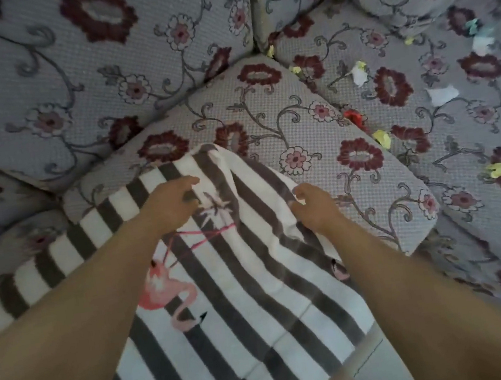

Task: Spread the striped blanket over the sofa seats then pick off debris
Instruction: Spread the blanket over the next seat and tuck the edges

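The striped blanket (232, 303), grey and white with pink flamingos, lies over the front left of a floral sofa seat cushion (263, 105) and hangs toward me. My left hand (169, 202) rests on its upper part with fingers curled into the cloth. My right hand (315, 205) pinches the blanket's right edge. Small paper scraps lie on the right seat: white scraps (442, 94), yellow scraps (382, 138), a red scrap (354, 117).
Floral back cushions (82, 59) stand behind the seats. A second seat cushion (459, 137) to the right carries the debris, with more scraps (480, 32) near the far right. A strip of floor (370, 362) shows below the blanket.
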Action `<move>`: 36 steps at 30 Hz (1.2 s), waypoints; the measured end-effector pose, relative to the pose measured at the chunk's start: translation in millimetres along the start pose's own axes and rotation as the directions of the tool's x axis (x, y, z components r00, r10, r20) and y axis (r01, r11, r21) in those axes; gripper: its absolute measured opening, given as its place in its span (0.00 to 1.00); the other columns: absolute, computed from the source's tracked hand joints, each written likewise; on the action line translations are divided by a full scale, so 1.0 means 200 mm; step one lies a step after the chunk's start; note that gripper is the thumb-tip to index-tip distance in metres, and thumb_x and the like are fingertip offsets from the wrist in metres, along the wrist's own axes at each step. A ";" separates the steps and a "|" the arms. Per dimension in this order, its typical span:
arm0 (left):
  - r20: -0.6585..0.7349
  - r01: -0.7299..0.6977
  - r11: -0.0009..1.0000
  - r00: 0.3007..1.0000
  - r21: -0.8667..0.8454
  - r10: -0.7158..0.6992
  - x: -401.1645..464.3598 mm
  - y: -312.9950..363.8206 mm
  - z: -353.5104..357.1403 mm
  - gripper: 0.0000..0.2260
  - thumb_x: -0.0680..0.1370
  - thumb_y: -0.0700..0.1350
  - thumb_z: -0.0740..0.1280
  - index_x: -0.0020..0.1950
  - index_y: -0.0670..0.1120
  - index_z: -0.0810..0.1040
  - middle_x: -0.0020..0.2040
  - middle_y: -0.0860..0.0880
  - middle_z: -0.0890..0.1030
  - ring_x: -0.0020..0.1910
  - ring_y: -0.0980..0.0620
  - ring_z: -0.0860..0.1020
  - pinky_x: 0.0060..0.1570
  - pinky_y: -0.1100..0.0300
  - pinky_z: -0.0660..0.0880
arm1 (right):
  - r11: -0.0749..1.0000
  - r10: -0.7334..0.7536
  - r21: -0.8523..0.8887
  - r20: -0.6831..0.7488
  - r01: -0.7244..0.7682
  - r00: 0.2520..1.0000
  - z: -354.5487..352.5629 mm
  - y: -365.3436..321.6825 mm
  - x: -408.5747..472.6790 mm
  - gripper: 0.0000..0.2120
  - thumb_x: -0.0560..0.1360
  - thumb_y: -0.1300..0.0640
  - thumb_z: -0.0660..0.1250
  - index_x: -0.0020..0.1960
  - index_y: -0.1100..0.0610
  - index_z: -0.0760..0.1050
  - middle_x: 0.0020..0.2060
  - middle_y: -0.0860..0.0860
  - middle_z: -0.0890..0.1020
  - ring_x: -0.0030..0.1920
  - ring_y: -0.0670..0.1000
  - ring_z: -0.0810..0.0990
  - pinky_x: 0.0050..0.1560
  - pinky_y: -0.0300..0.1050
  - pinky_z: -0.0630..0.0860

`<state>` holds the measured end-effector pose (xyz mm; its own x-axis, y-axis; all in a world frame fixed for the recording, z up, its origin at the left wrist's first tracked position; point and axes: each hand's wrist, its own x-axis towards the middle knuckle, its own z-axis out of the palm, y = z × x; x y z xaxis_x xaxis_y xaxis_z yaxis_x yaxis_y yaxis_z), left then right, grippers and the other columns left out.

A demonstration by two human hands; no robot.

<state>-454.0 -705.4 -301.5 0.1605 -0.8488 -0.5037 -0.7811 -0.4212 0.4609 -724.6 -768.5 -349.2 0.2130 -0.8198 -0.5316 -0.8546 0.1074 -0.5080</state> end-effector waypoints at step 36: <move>0.233 0.178 0.955 0.944 0.235 -0.234 -0.43 -0.56 0.27 0.20 0.72 0.56 0.66 0.61 0.54 0.70 0.55 0.52 0.78 0.54 0.50 0.76 0.50 0.58 0.73 | 0.786 -0.176 -0.266 0.768 0.558 0.615 0.48 -0.56 -0.04 0.09 0.72 0.51 0.72 0.50 0.48 0.76 0.47 0.48 0.79 0.50 0.50 0.78 0.52 0.45 0.75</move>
<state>-412.6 -567.3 -350.3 0.1933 -0.6284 -0.7535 -0.8597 -0.4785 0.1785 -585.6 -719.8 -354.0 0.6456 -0.0910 -0.7583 -0.6790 -0.5228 -0.5154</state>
